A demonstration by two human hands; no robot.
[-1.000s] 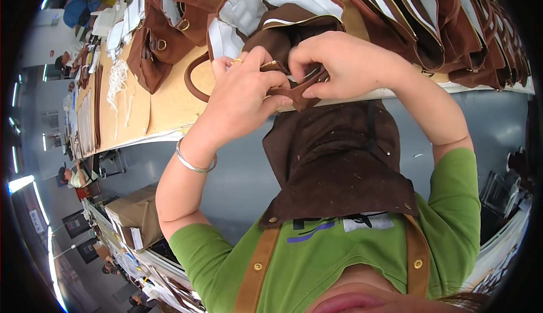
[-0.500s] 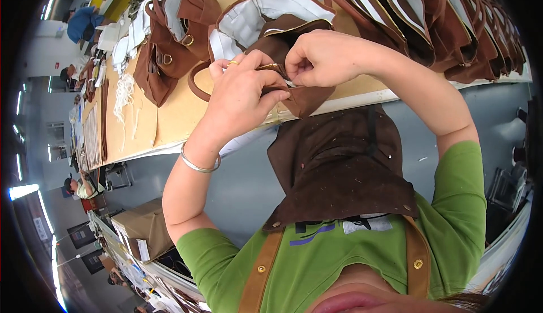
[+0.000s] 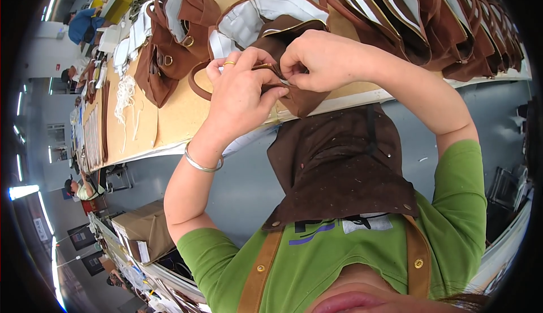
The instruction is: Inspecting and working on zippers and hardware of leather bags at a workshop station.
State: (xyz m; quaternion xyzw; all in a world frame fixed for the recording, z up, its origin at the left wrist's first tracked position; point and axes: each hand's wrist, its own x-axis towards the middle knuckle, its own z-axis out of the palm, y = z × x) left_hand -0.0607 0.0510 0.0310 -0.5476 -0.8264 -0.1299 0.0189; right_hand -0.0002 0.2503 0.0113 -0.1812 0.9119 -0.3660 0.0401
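A brown leather handbag (image 3: 307, 102) with a white inner lining (image 3: 237, 23) lies gaping at the near edge of the table. My left hand (image 3: 242, 89) is closed on the bag's near rim, thumb and forefinger pinching the edge. Close beside it, my right hand (image 3: 317, 58) is closed in a pinch at the same rim, and its fingertips almost meet those of the left. Part of a gold zipper (image 3: 263, 65) shows by the left fingers. What exactly lies between the right fingertips is hidden. A rounded brown handle (image 3: 199, 86) loops out left of my left hand.
Several brown bags with open zippers (image 3: 390, 13) are packed along the right of the table (image 3: 155, 123). Another brown bag (image 3: 164, 58) stands to the left, near a tangle of white cord (image 3: 124, 95). Brown strips (image 3: 93, 132) lie at the far left. Other people are in the background.
Both hands stay at the bag's rim. The right hand has shifted slightly left, and the bag's near corner has moved a little left with it.
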